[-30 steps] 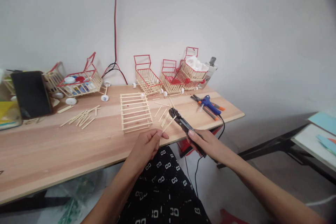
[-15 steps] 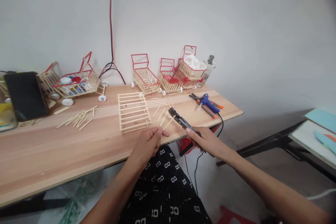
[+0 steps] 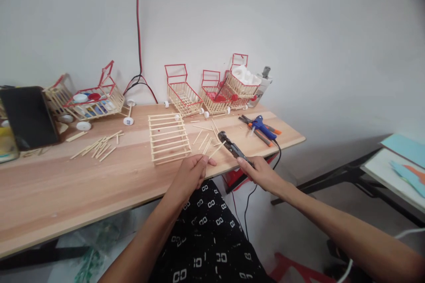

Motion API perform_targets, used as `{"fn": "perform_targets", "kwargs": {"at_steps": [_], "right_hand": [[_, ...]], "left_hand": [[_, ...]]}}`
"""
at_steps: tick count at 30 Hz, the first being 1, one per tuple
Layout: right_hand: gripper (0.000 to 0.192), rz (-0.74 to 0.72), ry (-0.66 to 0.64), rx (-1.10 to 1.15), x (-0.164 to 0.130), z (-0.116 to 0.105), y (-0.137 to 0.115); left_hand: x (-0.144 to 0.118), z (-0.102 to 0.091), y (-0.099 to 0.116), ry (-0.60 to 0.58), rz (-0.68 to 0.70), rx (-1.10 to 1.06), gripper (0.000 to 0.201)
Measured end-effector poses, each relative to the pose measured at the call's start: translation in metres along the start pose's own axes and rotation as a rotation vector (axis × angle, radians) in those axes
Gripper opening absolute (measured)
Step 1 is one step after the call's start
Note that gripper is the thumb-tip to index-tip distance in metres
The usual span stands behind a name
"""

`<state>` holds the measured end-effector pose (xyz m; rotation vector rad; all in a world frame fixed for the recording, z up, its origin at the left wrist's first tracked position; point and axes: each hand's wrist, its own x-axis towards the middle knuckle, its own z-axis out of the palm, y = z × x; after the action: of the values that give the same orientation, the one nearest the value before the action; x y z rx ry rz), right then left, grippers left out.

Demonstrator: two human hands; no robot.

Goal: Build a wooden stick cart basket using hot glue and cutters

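Note:
My left hand [image 3: 191,174] pinches a thin wooden stick [image 3: 216,150] at the table's front edge, the stick pointing up and to the right. My right hand [image 3: 260,173] grips black pliers [image 3: 232,147], whose jaws sit at the stick's far tip. Just beyond my left hand a flat ladder-like frame of sticks [image 3: 168,138] lies on the wooden table [image 3: 99,181]. Loose sticks [image 3: 204,139] lie beside the frame.
Several small stick carts with red handles [image 3: 212,90] stand along the wall. A blue glue gun [image 3: 262,126] lies at the right end, its cord hanging off. A stick pile [image 3: 98,147], a dark phone [image 3: 28,117] and another cart [image 3: 89,99] sit left. Another table [image 3: 395,172] stands at right.
Both hands have lifted slightly toward the table edge, and the pliers' jaws have come closer to the stick's tip. The view drifted a little, nothing on the table moved.

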<state>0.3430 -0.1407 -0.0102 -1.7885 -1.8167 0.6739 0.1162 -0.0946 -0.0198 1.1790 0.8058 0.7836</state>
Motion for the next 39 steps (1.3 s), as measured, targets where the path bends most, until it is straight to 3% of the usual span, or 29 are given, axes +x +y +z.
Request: {"fn": "perform_targets", "kwargs": {"at_steps": [4, 6, 8, 14, 18, 21, 29, 34, 39], "right_hand": [[0.064, 0.187, 0.002, 0.162, 0.008, -0.004, 0.012], [0.066, 0.329, 0.062, 0.303, 0.017, -0.012, 0.02], [0.067, 0.399, 0.138, 0.302, 0.025, -0.021, 0.026], [0.069, 0.316, 0.064, -0.137, 0.039, -0.037, 0.017], [0.066, 0.292, 0.117, -0.352, 0.046, -0.033, 0.002], [0.068, 0.318, 0.158, -0.384, 0.051, -0.025, -0.004], [0.073, 0.359, 0.229, -0.416, 0.069, -0.007, -0.015], [0.071, 0.325, 0.313, -0.352, 0.085, 0.003, -0.019], [0.071, 0.315, 0.383, -0.343, 0.097, 0.02, -0.026]], "left_hand": [[-0.003, -0.003, -0.002, -0.021, 0.025, -0.027, 0.04], [-0.005, -0.004, -0.004, -0.017, 0.043, -0.023, 0.04], [-0.007, -0.006, -0.006, -0.023, 0.043, -0.05, 0.041], [-0.015, -0.008, -0.007, -0.071, 0.045, -0.13, 0.04], [-0.023, -0.014, -0.004, -0.051, 0.054, -0.097, 0.036], [-0.029, -0.02, 0.0, -0.019, 0.039, -0.183, 0.033], [-0.034, -0.026, 0.012, 0.01, -0.104, -0.661, 0.026], [-0.041, -0.028, 0.016, 0.0, -0.132, -0.731, 0.02], [-0.046, -0.034, 0.019, 0.1, -0.073, -0.678, 0.018]]}}
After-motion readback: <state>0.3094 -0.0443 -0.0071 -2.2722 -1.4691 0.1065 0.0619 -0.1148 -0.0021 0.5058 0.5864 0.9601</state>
